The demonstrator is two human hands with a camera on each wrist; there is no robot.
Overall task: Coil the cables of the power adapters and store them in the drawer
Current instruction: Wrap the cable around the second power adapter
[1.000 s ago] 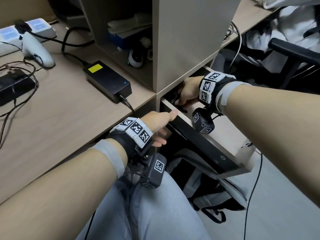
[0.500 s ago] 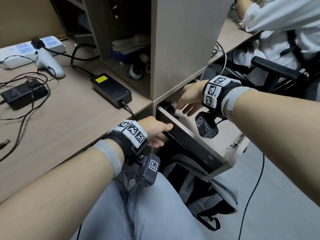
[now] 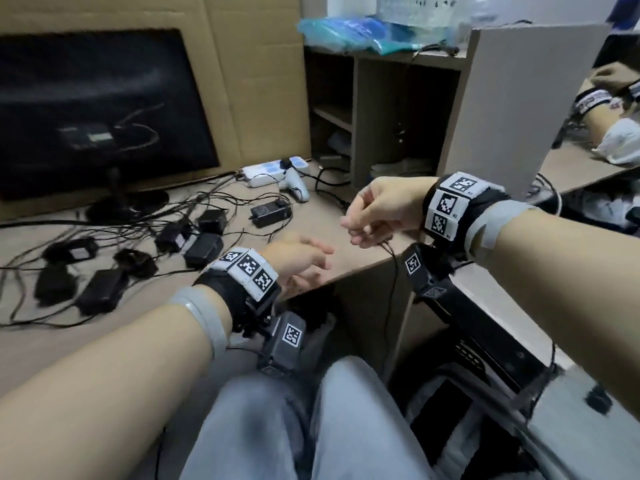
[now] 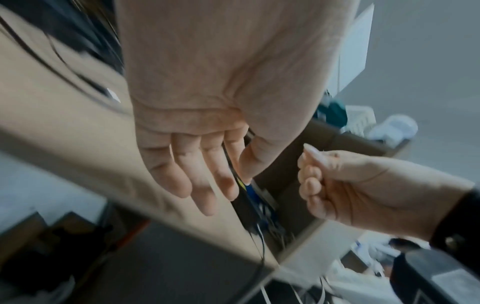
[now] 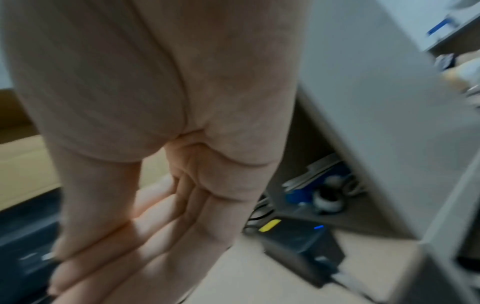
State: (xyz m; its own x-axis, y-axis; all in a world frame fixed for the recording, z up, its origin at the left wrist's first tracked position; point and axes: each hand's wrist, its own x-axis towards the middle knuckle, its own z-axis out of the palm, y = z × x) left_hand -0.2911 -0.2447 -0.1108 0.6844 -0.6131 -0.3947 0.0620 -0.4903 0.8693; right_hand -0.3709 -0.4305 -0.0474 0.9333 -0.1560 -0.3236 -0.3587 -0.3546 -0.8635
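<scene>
Both hands hang over the front edge of the surface [image 3: 86, 327] near the middle of the head view. The left hand [image 3: 301, 263] is relaxed, its fingers [image 4: 207, 179] nearly straight and loosely spread, holding nothing. The right hand [image 3: 377, 209], just right of it and a little higher, has its fingers loosely curled; a thin black cable [image 3: 393, 271] hangs down from beneath it past the surface edge, but whether the hand grips it I cannot tell. The power adapters [image 3: 202, 249] lie as a scattered group of black bricks with tangled cords on the left half of the surface, in front of a dark monitor [image 3: 97, 109]. One more adapter [image 3: 272, 213] lies nearer the centre, beside a white power strip [image 3: 266, 173]. The drawer [image 3: 485, 341] stands pulled out at the lower right, under the right forearm. A shelf unit [image 3: 398, 116] rises at upper right.
</scene>
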